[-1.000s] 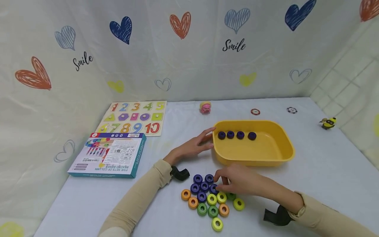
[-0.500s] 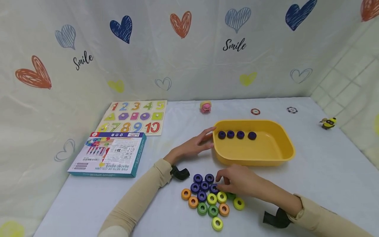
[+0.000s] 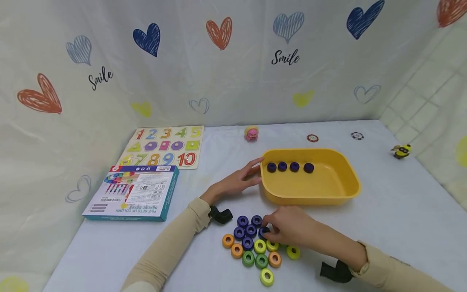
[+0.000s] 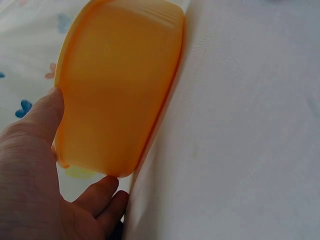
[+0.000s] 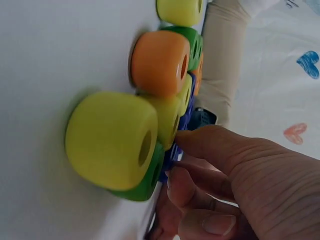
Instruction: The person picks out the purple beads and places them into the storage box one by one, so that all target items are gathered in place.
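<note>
My left hand (image 3: 238, 180) rests its fingertips against the left end of a yellow plastic tray (image 3: 313, 192). In the left wrist view, thumb and fingertips touch the tray's end wall (image 4: 117, 95) at separate spots. Several dark purple beads (image 3: 294, 166) line up inside the tray. My right hand (image 3: 292, 227) is over the bead cluster, pinching a purple bead (image 3: 263, 232) between thumb and index finger at the cluster's upper right. Other purple beads (image 3: 250, 230) lie just left of it. The right wrist view has a yellow bead (image 5: 112, 140) near the thumb.
Orange beads (image 3: 236, 250), green beads (image 3: 261, 260) and yellow beads (image 3: 266, 277) lie in front. At left, a beaded toy box (image 3: 135, 194) overlaps a number puzzle board (image 3: 164, 146). Behind the tray are a pink figurine (image 3: 251, 134), two chips (image 3: 312, 138) and a bee figure (image 3: 401, 151).
My right thumb and index finger have closed in on the purple bead, and the hand has dipped slightly. The left hand and tray stay in place; the head view has shifted a little.
</note>
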Tool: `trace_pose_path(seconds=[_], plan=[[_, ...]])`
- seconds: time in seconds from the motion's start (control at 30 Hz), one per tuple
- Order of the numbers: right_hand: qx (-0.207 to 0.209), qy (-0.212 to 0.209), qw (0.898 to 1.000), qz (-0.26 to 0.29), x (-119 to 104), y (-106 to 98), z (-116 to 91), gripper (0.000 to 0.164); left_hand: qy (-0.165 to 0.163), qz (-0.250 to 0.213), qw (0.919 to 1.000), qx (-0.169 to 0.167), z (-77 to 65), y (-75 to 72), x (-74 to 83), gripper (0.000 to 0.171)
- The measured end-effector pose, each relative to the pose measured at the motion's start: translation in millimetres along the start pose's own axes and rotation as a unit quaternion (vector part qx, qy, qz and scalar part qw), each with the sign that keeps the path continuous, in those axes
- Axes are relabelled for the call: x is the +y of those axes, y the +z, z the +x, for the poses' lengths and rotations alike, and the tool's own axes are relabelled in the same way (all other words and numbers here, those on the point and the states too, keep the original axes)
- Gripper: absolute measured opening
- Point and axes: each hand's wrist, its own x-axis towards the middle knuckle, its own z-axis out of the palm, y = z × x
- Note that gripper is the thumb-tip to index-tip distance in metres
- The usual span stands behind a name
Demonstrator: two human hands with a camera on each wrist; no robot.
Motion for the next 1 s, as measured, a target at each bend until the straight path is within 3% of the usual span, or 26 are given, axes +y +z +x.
trace_pose_path(seconds=[0.13, 0.53, 0.67, 0.87, 1.0], plan=[[0.01, 0.014, 1.0, -0.016, 5, -3, -3, 0.017, -0.002, 0.0, 1.0, 0.002, 0.0, -1.4, 1.2, 0.063], [0.064, 0.124, 0.99, -0.023, 38, -5, -35, 0.016, 0.002, 0.007, 1.0, -0.002, 0.6, -0.5, -1.4, 0.064], [0.062, 0.133, 0.989, 0.029, 48, -3, -47, 0.02, 0.001, 0.005, 1.0, -0.002, 0.9, -2.7, -1.8, 0.064], [0.044, 0.087, 0.979, 0.178, 63, 7, -50, 0.033, 0.0, 0.007, 1.0, 0.006, -0.6, -4.3, -2.7, 0.064], [0.019, 0.079, 0.973, 0.217, 63, 1, -52, 0.035, 0.003, 0.007, 1.0, -0.002, 0.1, -2.6, -1.6, 0.064]])
